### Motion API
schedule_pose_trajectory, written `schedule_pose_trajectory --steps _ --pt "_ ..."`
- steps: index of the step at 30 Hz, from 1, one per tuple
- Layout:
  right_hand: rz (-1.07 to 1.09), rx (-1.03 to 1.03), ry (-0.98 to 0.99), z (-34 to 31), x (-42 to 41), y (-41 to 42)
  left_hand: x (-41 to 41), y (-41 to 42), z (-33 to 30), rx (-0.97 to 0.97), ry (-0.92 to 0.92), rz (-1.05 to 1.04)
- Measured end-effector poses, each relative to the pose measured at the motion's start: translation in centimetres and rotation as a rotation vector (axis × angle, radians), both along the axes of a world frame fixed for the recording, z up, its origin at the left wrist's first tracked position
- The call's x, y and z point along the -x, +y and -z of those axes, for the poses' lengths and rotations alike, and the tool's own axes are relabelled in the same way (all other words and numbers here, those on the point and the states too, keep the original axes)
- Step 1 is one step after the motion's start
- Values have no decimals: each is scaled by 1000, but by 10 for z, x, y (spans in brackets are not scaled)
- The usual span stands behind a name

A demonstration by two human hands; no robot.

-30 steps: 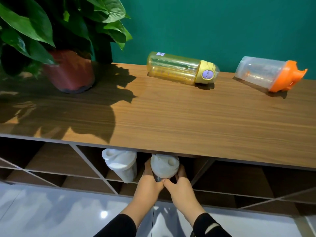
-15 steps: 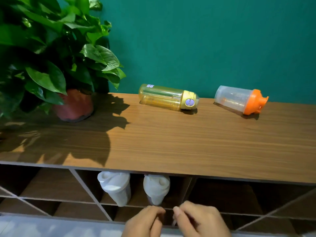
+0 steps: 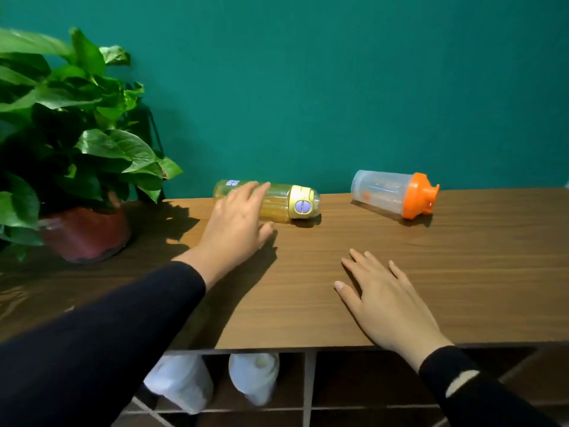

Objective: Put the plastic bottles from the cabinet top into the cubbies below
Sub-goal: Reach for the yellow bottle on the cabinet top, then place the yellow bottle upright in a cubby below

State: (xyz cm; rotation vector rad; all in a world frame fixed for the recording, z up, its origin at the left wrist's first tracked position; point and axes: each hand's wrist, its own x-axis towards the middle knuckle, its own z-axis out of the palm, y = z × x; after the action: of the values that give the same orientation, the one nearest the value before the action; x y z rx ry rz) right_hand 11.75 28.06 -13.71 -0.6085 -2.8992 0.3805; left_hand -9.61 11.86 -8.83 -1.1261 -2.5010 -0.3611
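Wooden cabinet top [image 3: 400, 272]: my left hand [image 3: 237, 223] curls, spread, over the yellow bottle [image 3: 277, 204]. My right hand [image 3: 381, 297] lies flat, fingers apart.

Cabinet top [image 3: 369, 288]: potted plant [image 3: 77, 180] at far left, one bottle [image 3: 283, 203] lying on its side mid-back by the wall, a second bottle [image 3: 391, 194] on its side to its right. Left hand [image 3: 237, 229] is over the first bottle's left end; right hand [image 3: 388, 300] is in front of the second, apart from it. Two more bottles [image 3: 252, 377] lie side by side in a cubby [image 3: 308, 380] under the front edge.
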Motion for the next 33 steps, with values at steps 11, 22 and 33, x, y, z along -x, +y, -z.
schedule_pose_trajectory --steps 11,22,33 --pt "27 29 51 7 2 7 83 59 -7 414 18 67" --pt "-39 773 502 -21 -29 -12 -64 12 -51 -221 -233 305" --pt "243 969 968 -13 -167 -106 -258 -23 30 -362 -707 643"
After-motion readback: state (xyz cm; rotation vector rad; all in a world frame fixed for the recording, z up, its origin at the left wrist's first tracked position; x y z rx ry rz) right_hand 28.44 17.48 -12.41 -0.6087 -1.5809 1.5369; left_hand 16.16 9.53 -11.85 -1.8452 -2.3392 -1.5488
